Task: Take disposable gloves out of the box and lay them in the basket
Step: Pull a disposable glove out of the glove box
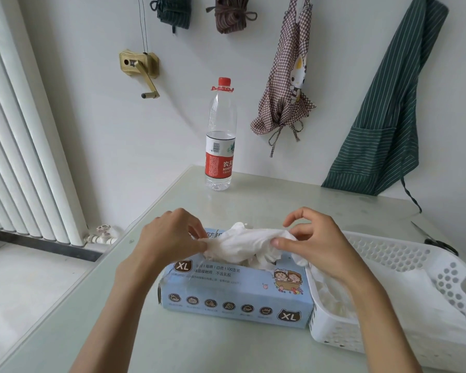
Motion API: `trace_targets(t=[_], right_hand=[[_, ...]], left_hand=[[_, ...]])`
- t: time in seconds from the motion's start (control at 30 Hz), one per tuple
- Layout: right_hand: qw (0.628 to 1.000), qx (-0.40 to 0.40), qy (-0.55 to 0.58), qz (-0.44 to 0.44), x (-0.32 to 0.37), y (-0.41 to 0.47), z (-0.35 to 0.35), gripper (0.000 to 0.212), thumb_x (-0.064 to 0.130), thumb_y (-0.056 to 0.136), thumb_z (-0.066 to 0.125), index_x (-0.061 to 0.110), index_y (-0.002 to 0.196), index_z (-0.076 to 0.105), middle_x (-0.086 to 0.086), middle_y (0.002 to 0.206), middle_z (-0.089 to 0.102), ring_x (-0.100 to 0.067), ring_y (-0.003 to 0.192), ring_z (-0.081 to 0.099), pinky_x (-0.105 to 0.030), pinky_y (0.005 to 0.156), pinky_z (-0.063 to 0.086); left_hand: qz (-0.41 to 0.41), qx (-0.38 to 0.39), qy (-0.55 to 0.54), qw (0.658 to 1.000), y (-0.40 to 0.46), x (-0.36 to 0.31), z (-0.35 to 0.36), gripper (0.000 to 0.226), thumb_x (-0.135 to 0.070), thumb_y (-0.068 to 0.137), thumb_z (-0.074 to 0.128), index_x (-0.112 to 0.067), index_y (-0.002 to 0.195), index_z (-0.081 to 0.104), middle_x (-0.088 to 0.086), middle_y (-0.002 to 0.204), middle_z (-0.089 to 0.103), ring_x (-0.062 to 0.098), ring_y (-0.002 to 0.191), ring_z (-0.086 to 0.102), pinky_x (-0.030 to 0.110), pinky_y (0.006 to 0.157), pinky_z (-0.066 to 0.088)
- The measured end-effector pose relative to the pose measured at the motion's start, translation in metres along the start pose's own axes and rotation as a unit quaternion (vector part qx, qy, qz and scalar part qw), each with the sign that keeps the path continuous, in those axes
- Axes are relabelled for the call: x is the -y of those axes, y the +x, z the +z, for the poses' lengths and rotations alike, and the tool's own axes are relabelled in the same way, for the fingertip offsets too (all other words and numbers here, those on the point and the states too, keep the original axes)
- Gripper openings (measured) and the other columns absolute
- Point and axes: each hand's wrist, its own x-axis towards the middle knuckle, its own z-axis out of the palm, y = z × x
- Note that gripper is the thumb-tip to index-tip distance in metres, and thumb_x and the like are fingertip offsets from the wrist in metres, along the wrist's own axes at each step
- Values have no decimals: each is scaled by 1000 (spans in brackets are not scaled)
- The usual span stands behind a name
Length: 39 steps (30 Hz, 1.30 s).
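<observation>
Left hand [170,238] and right hand [315,243] pinching crumpled white disposable glove [245,242] over pale blue cardboard box [234,297]; more gloves [256,261] bulging from its opening. White perforated plastic basket [388,251] touching box's right end, holding white gloves [334,300].

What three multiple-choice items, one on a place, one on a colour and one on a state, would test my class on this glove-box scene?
1. Where is the white perforated plastic basket relative to the light blue cardboard glove box?
A. To its right
B. To its left
C. On top of it

2. What colour is the cap of the clear plastic water bottle?
A. Blue
B. Red
C. Green

3. What are the hands doing?
A. Resting flat on the table
B. Lifting the bottle
C. Pinching a crumpled white disposable glove

Answers:
1 A: the basket sits against the box's right end.
2 B: the cap is red.
3 C: the left hand and right hand pinch the glove above the box opening.
</observation>
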Motion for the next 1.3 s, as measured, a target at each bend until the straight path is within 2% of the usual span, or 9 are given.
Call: trace_targets(t=[0.13,0.2,0.43,0.53,0.67,0.8,0.9,1.17,1.3], right_hand=[[977,117,-172,-56,9,-7,7,74,41,64,84,50,126,45,17,116,50,4,108,43,-18,90,37],[962,92,-232,-109,15,-8,17,70,53,62,81,52,123,49,22,118,40,3,115,29,-22,98,26],[962,-69,-227,-135,0,0,26,8,35,80,74,33,88,74,18,90,52,-1,87,46,-21,78,37],[986,-32,-126,-105,1,-3,21,12,22,89,65,27,94,74,16,84,67,1,77,59,-16,69,46],[992,-18,-57,-110,6,-3,27,14,17,90,64,24,98,73,16,87,71,4,80,61,-8,68,45],[998,36,5,-45,11,-5,33,35,40,73,78,29,102,62,17,91,71,6,82,64,-8,71,47],[997,-34,-38,-54,9,-2,37,24,39,66,84,27,81,69,13,79,72,2,72,65,-18,70,53],[999,-14,33,12,4,-1,17,4,19,80,76,19,83,75,5,71,74,-6,64,69,-12,52,47],[996,0,70,48,6,-1,10,9,19,78,77,12,84,74,-1,70,74,-8,65,70,-14,52,48]], left_hand=[[64,93,-78,991,-6,-1,-9,10,-40,72,78,-35,78,71,-21,78,69,-3,75,64,28,79,54],[85,72,-92,989,-6,-5,-10,12,-44,71,78,-36,74,70,-22,72,67,-6,69,61,25,73,53],[115,76,-250,958,-11,-12,-18,29,-44,83,57,-21,83,75,-10,77,74,7,72,69,20,73,54],[95,55,-189,976,-3,0,-12,14,-28,92,59,-25,100,71,-11,90,73,6,85,67,28,86,54],[115,51,-211,969,1,-9,4,35,-32,80,73,-30,114,65,-12,103,69,2,91,65,24,85,53],[123,-7,-225,966,5,-25,21,16,-28,76,77,-25,92,74,-14,83,72,4,76,66,36,79,56],[101,-28,-245,964,5,-26,24,3,-22,75,78,-21,76,75,-8,68,72,9,64,68,42,75,56],[73,-23,-204,976,5,-18,16,14,-38,68,82,-40,69,69,-20,70,69,-9,65,59,24,70,53],[85,-2,-265,960,3,-18,13,14,-35,68,81,-23,73,76,-9,71,73,0,63,62,22,67,50]])
